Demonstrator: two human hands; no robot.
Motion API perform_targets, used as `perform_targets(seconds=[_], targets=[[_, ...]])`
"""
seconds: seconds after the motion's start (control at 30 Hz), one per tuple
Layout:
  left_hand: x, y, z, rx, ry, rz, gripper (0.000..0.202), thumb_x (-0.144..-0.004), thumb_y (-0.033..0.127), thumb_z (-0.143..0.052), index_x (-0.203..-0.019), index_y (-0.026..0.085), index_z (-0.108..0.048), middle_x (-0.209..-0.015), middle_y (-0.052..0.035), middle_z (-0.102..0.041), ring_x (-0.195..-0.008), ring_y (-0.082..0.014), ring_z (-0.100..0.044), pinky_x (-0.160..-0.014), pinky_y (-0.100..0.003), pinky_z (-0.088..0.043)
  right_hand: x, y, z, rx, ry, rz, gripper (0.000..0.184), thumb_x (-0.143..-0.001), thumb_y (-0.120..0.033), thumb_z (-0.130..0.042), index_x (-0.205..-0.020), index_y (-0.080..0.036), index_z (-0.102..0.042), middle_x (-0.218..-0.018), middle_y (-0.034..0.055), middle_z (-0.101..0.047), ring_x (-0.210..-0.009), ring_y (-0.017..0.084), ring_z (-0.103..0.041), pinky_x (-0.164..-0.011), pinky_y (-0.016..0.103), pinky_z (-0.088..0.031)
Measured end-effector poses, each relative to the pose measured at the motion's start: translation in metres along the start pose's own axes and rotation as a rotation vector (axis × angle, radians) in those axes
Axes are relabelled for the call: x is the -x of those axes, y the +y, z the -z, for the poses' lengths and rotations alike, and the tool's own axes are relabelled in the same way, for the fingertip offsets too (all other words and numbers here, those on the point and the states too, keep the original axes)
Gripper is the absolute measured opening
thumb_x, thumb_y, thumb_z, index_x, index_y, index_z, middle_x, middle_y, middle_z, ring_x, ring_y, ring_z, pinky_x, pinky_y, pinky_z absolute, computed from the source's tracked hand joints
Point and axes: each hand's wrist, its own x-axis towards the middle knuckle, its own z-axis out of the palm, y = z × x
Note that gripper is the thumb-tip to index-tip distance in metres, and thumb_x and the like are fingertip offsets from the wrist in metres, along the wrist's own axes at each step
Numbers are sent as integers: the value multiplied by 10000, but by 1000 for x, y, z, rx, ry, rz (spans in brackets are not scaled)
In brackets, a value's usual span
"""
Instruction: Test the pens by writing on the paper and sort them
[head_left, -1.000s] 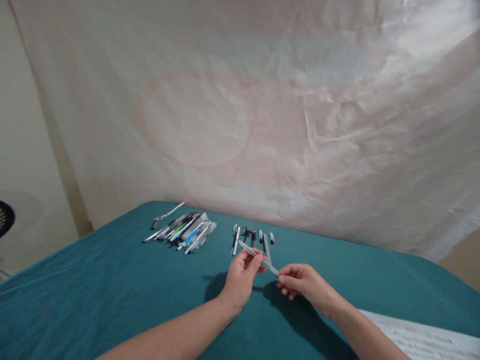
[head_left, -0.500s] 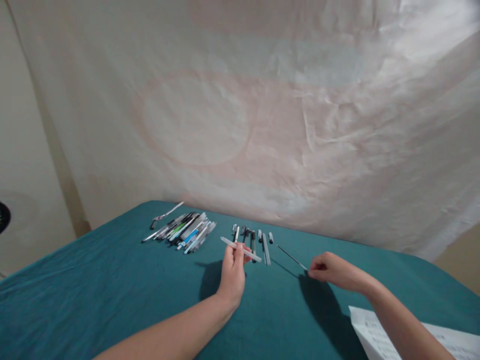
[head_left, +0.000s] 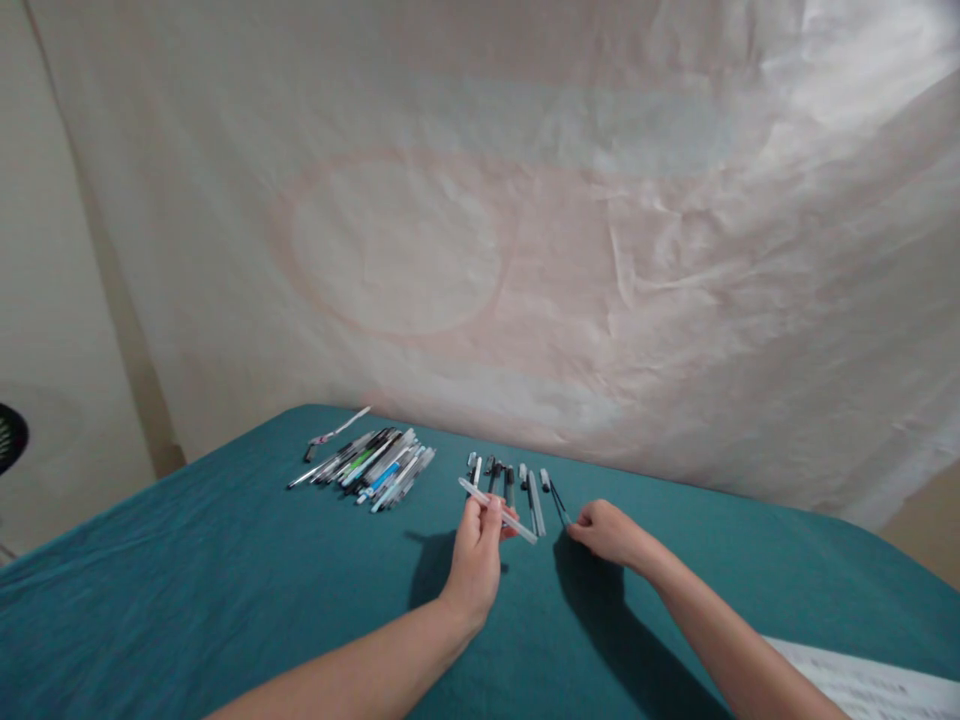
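Note:
My left hand (head_left: 476,555) is raised over the teal table (head_left: 187,590), its fingers closed on a clear pen barrel (head_left: 501,509) that slants down to the right. My right hand (head_left: 609,532) is lower, at the right end of a short row of pen parts (head_left: 510,478). Its fingertips pinch a thin dark ink refill (head_left: 557,501), whose far tip points toward the row. The two hands are about a hand's width apart.
A pile of several pens (head_left: 371,462) lies at the back left of the table, with one white pen (head_left: 337,429) apart behind it. A printed sheet of paper (head_left: 862,685) lies at the near right corner. A wrinkled pale cloth (head_left: 525,230) hangs behind the table.
The thin refill came out of the barrel as my hands drew apart. My right hand swung out to the right with it, then came back to the right end of the row.

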Motion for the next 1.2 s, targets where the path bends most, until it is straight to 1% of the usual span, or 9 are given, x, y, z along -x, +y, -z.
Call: perform_targets(seconds=[0.17, 0.27, 0.4, 0.5, 0.67, 0.8, 0.97, 1.07, 1.2], targets=[[-1, -2, 0, 6, -9, 17, 314, -802, 465, -478, -842, 159, -532, -787, -35, -573, -769, -170, -569, -717, -313, -489, 2, -8, -3, -4, -35, 38, 329, -721, -391, -539, -511, -142, -581, -429, -4, -477, -414, 90, -418, -420, 216, -225], [0, -2, 0, 13, -36, 34, 325, -808, 461, -472, -863, 150, -548, -784, -39, -575, -762, -171, -563, -699, -308, -491, 9, -16, 3, -46, -41, 70, 329, -748, -395, -511, -556, -140, -587, -456, -2, -504, -433, 93, -434, -423, 206, -248], [2, 1, -1, -10, -100, 62, 334, -813, 451, -472, -870, 139, -579, -772, -36, -580, -764, -171, -563, -707, -301, -485, 29, -39, 11, -274, 11, 255, 319, -795, -385, -459, -640, -137, -584, -542, 1, -547, -488, 89, -447, -446, 188, -293], [3, 3, -1, -52, -138, 49, 322, -805, 435, -497, -873, 140, -606, -786, -33, -596, -761, -166, -570, -725, -289, -469, 45, -59, 11, -476, -77, 345, 277, -787, -382, -483, -737, -134, -595, -605, 3, -577, -524, 93, -477, -470, 178, -338], [1, 3, 0, -57, -128, 69, 325, -753, 433, -568, -845, 128, -632, -803, -51, -638, -776, -179, -583, -748, -289, -449, 56, -77, 3, -484, -5, 367, 214, -749, -337, -539, -750, -132, -603, -665, 22, -611, -582, 109, -512, -507, 179, -361], [-4, 3, 1, -21, -66, 52, 364, -723, 413, -613, -951, 130, -597, -870, -69, -631, -783, -169, -581, -766, -291, -437, 42, -64, 6, -431, 78, 325, 218, -753, -322, -514, -808, -134, -609, -664, 26, -618, -582, 117, -530, -502, 181, -365], [-7, 7, 2, -94, -13, -29, 297, -739, 410, -594, -870, 145, -561, -775, -27, -585, -727, -149, -555, -725, -275, -429, 7, -23, 8, -163, 211, 58, 183, -726, -295, -528, -753, -141, -624, -649, 34, -642, -599, 133, -573, -515, 194, -354], [-7, 9, 2, -142, -40, -52, 276, -768, 416, -555, -853, 153, -550, -772, -22, -579, -732, -151, -548, -716, -268, -424, -8, -5, 3, -114, 216, -13, 175, -716, -286, -539, -697, -136, -627, -610, 43, -639, -586, 143, -582, -510, 204, -338], [-5, 10, 3, -162, -61, -48, 272, -797, 416, -515, -865, 154, -540, -781, -28, -586, -744, -156, -551, -727, -269, -423, -14, 0, -6, -99, 193, -53, 180, -721, -292, -543, -718, -136, -633, -598, 39, -639, -549, 130, -583, -493, 197, -333]])
